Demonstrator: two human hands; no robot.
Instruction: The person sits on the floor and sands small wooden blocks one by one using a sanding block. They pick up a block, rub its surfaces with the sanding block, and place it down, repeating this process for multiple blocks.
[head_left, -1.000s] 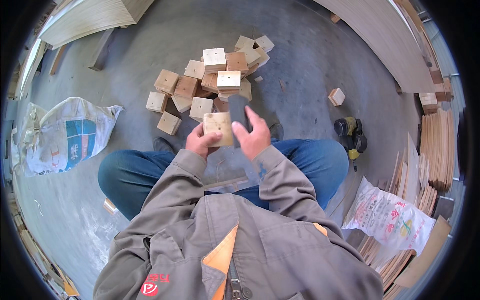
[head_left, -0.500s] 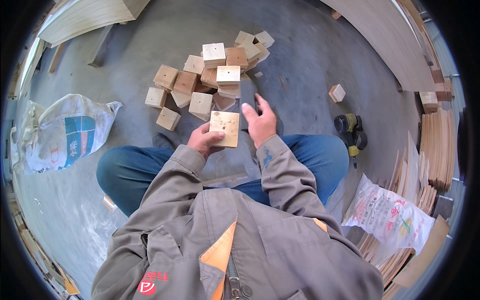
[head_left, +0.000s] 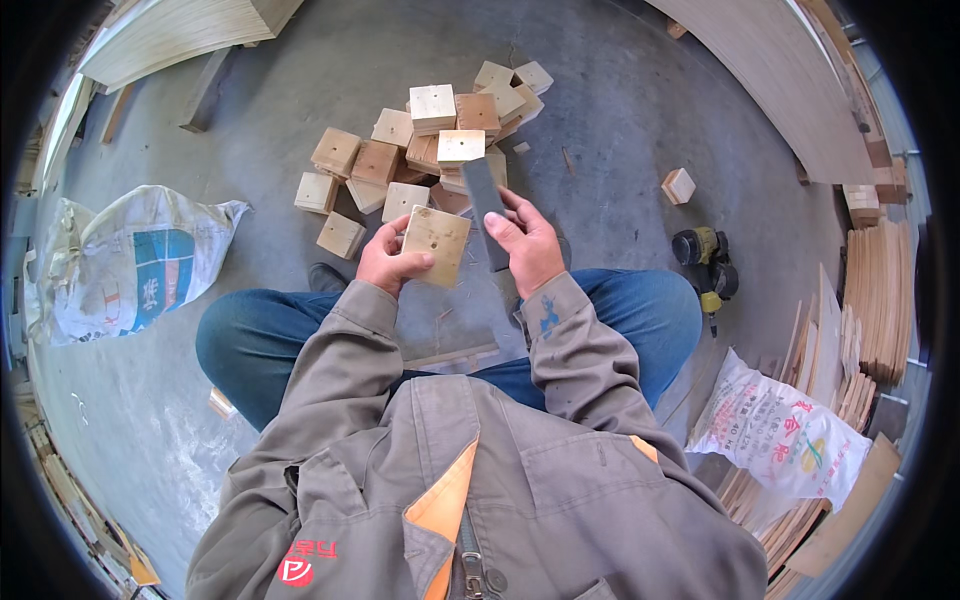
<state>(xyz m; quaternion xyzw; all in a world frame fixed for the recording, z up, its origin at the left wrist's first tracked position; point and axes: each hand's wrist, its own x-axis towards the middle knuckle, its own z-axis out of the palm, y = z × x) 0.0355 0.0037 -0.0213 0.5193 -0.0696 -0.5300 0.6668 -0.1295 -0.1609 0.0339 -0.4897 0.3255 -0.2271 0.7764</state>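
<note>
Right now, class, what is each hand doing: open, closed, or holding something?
Left hand: closed on a square wooden block, thumb on its near face.
Right hand: closed around a dark grey flat bar.

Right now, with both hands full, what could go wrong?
The left hand grips the square wooden block only by its left side, so it might twist under pressure. The dark flat bar in the right hand could slip and scrape the left. The heaped wooden blocks sit askew and might topple if bumped.
</note>
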